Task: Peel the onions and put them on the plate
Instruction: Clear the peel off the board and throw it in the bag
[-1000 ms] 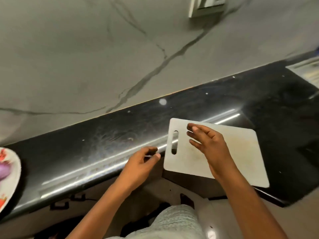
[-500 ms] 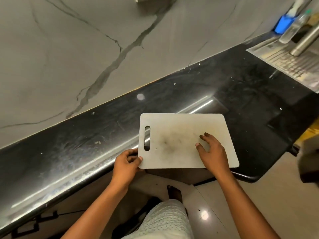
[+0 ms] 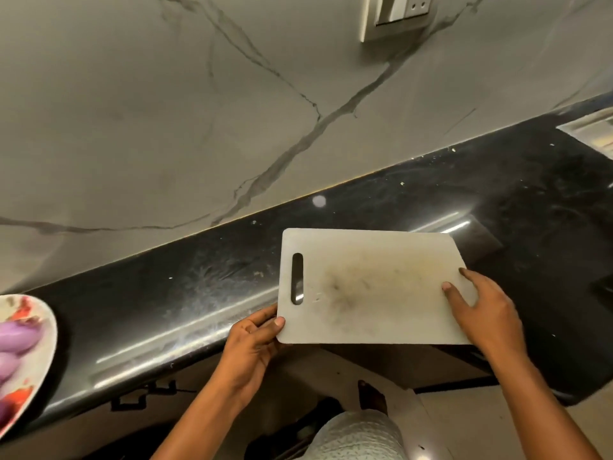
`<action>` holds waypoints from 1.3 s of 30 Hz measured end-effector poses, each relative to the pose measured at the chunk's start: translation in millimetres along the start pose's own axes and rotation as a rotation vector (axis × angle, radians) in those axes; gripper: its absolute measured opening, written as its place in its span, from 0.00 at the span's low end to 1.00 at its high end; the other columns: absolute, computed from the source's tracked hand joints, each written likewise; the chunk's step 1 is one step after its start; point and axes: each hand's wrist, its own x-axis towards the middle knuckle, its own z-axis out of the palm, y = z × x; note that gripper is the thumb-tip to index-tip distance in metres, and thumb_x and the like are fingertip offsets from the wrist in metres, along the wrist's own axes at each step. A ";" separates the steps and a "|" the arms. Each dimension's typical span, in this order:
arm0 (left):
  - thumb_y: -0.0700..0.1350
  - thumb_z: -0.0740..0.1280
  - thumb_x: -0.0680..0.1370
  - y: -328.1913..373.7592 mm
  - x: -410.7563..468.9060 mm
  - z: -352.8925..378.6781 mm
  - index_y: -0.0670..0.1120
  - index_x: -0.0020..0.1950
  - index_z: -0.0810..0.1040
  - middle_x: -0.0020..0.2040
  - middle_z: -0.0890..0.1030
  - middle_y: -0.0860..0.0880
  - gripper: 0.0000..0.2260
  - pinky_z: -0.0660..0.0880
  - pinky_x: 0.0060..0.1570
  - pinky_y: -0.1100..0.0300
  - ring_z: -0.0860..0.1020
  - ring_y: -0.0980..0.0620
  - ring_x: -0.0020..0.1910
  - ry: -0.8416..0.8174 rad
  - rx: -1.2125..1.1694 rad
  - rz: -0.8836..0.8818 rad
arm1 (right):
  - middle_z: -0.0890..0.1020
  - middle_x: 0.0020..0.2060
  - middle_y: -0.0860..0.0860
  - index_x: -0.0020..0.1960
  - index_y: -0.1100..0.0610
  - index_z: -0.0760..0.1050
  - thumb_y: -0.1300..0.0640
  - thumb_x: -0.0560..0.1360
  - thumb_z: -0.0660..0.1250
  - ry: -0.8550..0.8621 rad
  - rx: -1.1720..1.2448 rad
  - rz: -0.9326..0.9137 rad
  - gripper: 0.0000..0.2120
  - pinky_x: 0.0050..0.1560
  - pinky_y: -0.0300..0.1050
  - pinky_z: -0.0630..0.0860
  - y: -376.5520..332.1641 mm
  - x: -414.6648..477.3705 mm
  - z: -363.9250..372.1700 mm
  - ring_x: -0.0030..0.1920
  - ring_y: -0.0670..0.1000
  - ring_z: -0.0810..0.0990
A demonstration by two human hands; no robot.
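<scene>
Back in frame since half a second ago: peeled purple onions (image 3: pixel 18 336) on plate (image 3: pixel 49 366), far left on desk (image 3: pixel 166 293). Well apart from both grips. Left grip (image 3: pixel 252 343) pinching near-left corner of cutting board (image 3: pixel 371 287), thumb on top; right grip (image 3: pixel 481 313) spread flat on right end. Risk: board overhanging desk edge, likely to tip or slide off if pinch released. No unpeeled onion in view.
</scene>
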 end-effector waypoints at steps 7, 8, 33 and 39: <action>0.33 0.66 0.80 26.6 -36.3 -78.7 0.40 0.66 0.80 0.59 0.86 0.40 0.14 0.86 0.44 0.58 0.87 0.44 0.55 0.198 -0.100 0.108 | 0.79 0.70 0.56 0.78 0.52 0.71 0.45 0.79 0.73 -0.156 0.168 -0.121 0.30 0.63 0.58 0.78 -89.0 6.7 42.5 0.68 0.59 0.78; 0.33 0.67 0.80 30.4 -38.9 -90.7 0.40 0.67 0.79 0.60 0.86 0.40 0.15 0.85 0.44 0.58 0.87 0.44 0.55 0.227 -0.114 0.116 | 0.79 0.70 0.55 0.78 0.51 0.70 0.45 0.79 0.73 -0.174 0.177 -0.147 0.30 0.63 0.58 0.78 -101.7 7.1 50.1 0.68 0.58 0.78; 0.34 0.73 0.79 63.2 -25.9 -218.2 0.43 0.66 0.83 0.56 0.86 0.46 0.16 0.82 0.54 0.53 0.85 0.47 0.54 0.762 0.400 0.202 | 0.80 0.70 0.56 0.78 0.57 0.71 0.48 0.77 0.76 -0.350 0.138 -0.396 0.33 0.65 0.56 0.80 -217.8 -4.3 179.4 0.67 0.58 0.80; 0.39 0.75 0.79 62.1 -22.2 -212.1 0.40 0.66 0.83 0.61 0.85 0.45 0.15 0.76 0.55 0.61 0.81 0.52 0.53 0.873 0.806 0.277 | 0.79 0.69 0.58 0.78 0.56 0.70 0.41 0.78 0.72 -0.323 0.081 -0.421 0.34 0.63 0.57 0.81 -203.9 -7.9 194.0 0.66 0.60 0.80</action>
